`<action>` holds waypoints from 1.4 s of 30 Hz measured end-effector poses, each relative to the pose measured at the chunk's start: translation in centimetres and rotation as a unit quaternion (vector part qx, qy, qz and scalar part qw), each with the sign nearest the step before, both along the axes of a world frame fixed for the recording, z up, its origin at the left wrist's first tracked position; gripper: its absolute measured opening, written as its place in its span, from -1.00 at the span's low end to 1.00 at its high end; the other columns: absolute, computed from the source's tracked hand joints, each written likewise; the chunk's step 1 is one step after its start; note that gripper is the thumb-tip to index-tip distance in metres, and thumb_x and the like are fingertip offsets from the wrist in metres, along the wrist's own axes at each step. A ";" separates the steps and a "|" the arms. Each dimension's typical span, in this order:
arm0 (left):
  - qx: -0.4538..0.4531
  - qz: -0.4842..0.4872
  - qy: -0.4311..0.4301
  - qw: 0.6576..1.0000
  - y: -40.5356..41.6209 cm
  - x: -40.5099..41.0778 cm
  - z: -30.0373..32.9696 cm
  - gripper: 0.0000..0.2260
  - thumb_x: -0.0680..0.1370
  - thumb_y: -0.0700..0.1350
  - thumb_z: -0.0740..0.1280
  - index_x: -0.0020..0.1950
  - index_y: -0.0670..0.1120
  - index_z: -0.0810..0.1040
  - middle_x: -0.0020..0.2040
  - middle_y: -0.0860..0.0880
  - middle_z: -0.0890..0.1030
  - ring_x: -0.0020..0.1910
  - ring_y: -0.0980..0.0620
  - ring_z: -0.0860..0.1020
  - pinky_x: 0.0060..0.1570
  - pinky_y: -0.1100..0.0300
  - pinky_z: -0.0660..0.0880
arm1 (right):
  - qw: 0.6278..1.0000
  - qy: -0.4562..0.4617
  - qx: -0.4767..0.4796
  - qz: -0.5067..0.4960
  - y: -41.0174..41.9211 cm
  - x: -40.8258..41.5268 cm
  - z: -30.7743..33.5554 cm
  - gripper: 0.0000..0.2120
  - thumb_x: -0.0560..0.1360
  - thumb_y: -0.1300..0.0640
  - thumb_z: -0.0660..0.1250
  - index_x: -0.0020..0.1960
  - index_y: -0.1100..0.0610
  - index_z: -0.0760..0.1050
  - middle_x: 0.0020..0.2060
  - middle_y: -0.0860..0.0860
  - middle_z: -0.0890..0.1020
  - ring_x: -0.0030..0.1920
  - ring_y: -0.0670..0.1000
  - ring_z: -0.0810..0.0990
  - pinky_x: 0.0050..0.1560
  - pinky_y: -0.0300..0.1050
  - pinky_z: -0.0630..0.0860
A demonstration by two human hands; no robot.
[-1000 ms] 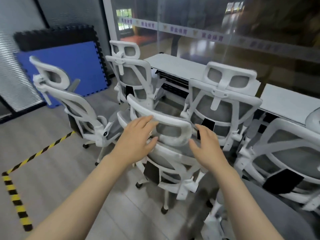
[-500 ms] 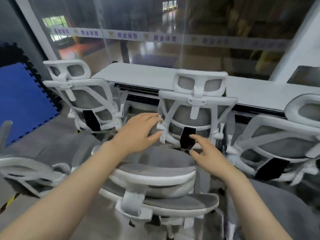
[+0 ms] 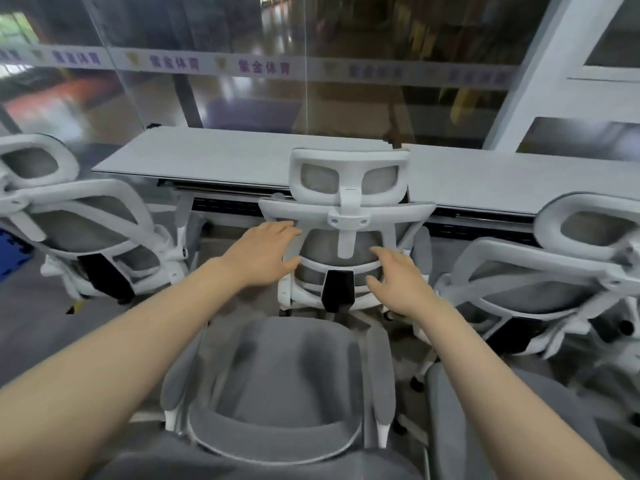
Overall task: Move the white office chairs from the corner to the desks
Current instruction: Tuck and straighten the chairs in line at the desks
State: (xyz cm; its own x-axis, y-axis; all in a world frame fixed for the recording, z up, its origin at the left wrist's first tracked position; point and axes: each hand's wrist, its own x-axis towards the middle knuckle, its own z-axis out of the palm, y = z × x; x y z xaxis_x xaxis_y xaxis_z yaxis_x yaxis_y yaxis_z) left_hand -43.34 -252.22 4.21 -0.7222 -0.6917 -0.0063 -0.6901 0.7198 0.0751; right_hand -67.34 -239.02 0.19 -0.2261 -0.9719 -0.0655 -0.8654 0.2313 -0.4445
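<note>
While both my arms reach forward over the chair nearest me, the row ahead reads plainly from left to right. Far left, a white office chair [image 3: 86,233] stands angled toward the desk [image 3: 214,157], its curved plastic frame stretched with grey mesh and a black block low on its back. My left hand [image 3: 266,252] comes next, fingers spread and relaxed, fingertips at the left edge of the middle chair [image 3: 346,233], which is tucked squarely against the desk edge; whether they press the frame or only brush it I cannot tell. I judge I am reaching to nudge it straight. Its headrest is a rounded white loop with two mesh windows on a stiff central spine. My right hand [image 3: 401,282] hovers open at the lower right of that backrest, fingers loosely extended, gripping nothing. Below my arms sits the near chair [image 3: 287,382], soft grey padded seat and armrests, not yet at a desk. Far right, another chair [image 3: 561,271] leans askew beside the smooth, pale desk top.
</note>
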 end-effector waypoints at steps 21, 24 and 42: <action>0.056 0.130 0.090 0.986 -14.5 -12.4 -9.2 -0.36 0.41 0.25 0.39 0.37 0.00 0.30 0.37 -0.09 0.33 0.40 -0.16 0.23 0.32 -0.18 0.33 | 0.992 0.110 0.032 -0.044 -17.3 -13.3 -4.6 -0.21 0.41 -0.42 0.26 0.44 0.07 0.28 0.37 0.07 0.36 0.41 0.22 0.19 0.40 0.15 0.26; 0.085 0.149 0.100 0.980 -15.2 -12.2 -9.3 -0.31 0.35 0.38 0.37 0.33 0.03 0.31 0.30 -0.05 0.36 0.37 -0.14 0.26 0.30 -0.19 0.35 | 0.995 0.075 0.006 -0.062 -17.4 -12.5 -5.1 -0.14 0.32 -0.46 0.32 0.39 0.10 0.30 0.33 0.10 0.39 0.42 0.24 0.14 0.44 0.15 0.21; 0.115 0.149 0.112 0.976 -13.5 -5.6 -9.4 -0.30 0.17 0.46 0.40 0.16 0.11 0.40 0.09 0.05 0.34 0.20 -0.03 0.28 0.20 -0.10 0.42 | 0.996 0.042 -0.012 -0.072 -13.0 -6.3 -6.3 -0.18 0.27 -0.53 0.29 0.30 0.00 0.28 0.27 -0.03 0.34 0.41 0.10 0.13 0.24 0.40 0.34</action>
State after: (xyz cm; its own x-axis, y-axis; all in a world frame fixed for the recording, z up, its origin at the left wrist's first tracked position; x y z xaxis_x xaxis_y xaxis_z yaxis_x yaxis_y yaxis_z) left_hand -48.94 -265.74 -5.23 -0.4901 -0.8701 -0.0512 -0.8141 0.4360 0.3837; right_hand -73.69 -252.02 -6.10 -0.3679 -0.9297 -0.0177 -0.8578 0.3467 -0.3796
